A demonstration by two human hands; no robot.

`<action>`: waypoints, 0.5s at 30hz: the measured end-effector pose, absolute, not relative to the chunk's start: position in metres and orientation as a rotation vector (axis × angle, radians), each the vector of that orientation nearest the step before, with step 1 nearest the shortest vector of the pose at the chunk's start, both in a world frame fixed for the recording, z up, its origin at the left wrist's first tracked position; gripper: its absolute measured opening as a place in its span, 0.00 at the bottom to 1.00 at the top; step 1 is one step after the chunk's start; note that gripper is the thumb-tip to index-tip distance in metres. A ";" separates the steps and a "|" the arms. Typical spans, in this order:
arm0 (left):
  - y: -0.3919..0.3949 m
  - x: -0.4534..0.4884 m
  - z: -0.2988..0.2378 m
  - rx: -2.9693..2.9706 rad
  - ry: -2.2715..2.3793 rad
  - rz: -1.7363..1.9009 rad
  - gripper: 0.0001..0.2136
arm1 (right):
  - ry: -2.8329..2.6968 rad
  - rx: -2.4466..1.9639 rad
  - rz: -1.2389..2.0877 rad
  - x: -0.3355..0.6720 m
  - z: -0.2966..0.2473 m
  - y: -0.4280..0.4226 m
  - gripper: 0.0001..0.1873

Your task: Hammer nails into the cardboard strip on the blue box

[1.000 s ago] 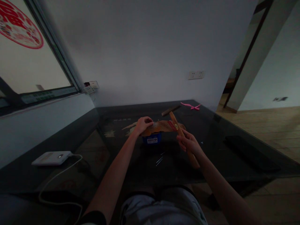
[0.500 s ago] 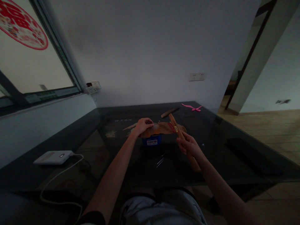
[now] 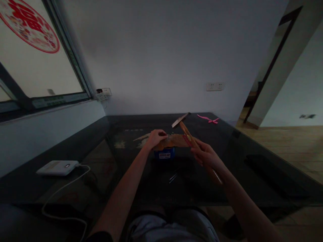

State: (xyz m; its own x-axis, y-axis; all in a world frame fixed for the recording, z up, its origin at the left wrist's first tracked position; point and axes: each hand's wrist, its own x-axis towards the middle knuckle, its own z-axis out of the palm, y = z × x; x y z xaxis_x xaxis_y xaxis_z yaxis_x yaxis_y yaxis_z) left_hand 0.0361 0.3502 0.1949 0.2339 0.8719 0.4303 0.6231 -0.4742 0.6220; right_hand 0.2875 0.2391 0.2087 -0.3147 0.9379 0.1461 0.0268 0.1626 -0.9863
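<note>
My right hand (image 3: 205, 155) is closed round the wooden handle of a hammer (image 3: 186, 129), whose metal head is raised above a thin brown wooden board (image 3: 178, 140). The board lies across a small blue box (image 3: 164, 154) on a dark glass table (image 3: 126, 161). My left hand (image 3: 155, 137) rests on the board's left part with fingers pinched together; what they pinch is too small to make out. A few thin nails (image 3: 173, 177) lie on the glass in front of the box.
A white device (image 3: 57, 167) with a white cable (image 3: 64, 198) sits at the left. A pink ribbon (image 3: 209, 119) lies at the table's far edge. A flat dark object (image 3: 274, 173) rests at the right. A window and wall sockets are behind.
The hammer head has lifted from low over the table to higher above the board. My left hand stays pinched on the board. The view has shifted slightly.
</note>
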 end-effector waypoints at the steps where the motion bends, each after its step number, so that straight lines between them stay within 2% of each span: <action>1: 0.351 0.036 0.194 2.190 1.394 1.092 0.05 | -1.598 -0.985 1.270 0.287 0.218 0.236 0.37; 6: 0.354 0.034 0.189 2.106 1.410 1.121 0.07 | -1.785 -1.044 1.212 0.280 0.248 0.222 0.34; 15: 0.354 0.037 0.188 2.083 1.484 1.103 0.07 | -1.924 -1.154 1.122 0.270 0.253 0.220 0.31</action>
State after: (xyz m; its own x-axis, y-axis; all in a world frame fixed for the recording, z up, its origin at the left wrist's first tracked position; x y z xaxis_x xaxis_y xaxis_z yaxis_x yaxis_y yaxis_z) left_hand 0.0373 0.3543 0.1877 0.1463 0.9099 0.3882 0.6336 -0.3875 0.6696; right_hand 0.2696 0.2196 0.2530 -0.4238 0.9021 0.0818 0.3726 0.2559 -0.8920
